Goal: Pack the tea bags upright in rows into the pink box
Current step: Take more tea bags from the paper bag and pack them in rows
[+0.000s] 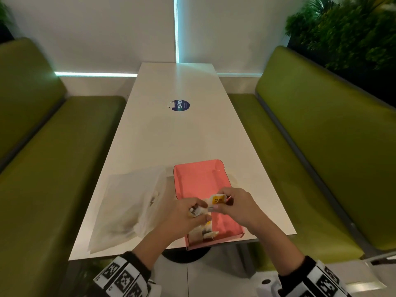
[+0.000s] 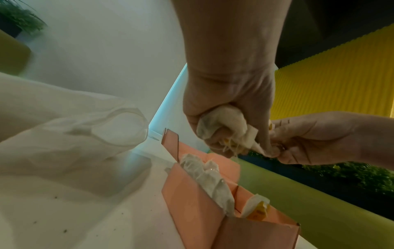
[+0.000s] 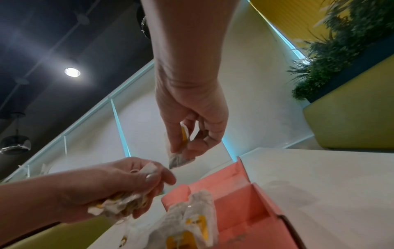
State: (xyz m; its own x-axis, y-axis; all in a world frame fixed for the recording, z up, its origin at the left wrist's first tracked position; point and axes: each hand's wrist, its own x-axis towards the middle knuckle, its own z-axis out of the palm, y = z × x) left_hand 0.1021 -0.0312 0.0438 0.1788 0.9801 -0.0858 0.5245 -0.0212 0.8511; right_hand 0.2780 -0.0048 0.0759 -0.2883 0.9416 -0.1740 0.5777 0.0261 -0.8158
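Observation:
An open pink box (image 1: pixel 197 181) lies at the near edge of the white table (image 1: pixel 171 129); it also shows in the wrist views (image 2: pixel 192 210) (image 3: pixel 238 198). Several white tea bags (image 1: pixel 205 231) (image 2: pixel 213 182) (image 3: pixel 192 217) with yellow tags stand in its near left corner. Above that end my left hand (image 1: pixel 188 213) (image 2: pixel 232 128) grips a bunch of tea bags (image 2: pixel 221 121) (image 3: pixel 119 205). Just to its right my right hand (image 1: pixel 231 205) (image 3: pixel 187 139) pinches a single tea bag (image 1: pixel 217 199) (image 3: pixel 180 158) with a yellow tag.
A limp translucent plastic bag (image 1: pixel 128 206) lies left of the box. A round blue sticker (image 1: pixel 179 105) marks the table's middle. Green benches (image 1: pixel 42 168) (image 1: pixel 321 146) flank the table, with plants (image 1: pixel 347 28) behind the right one.

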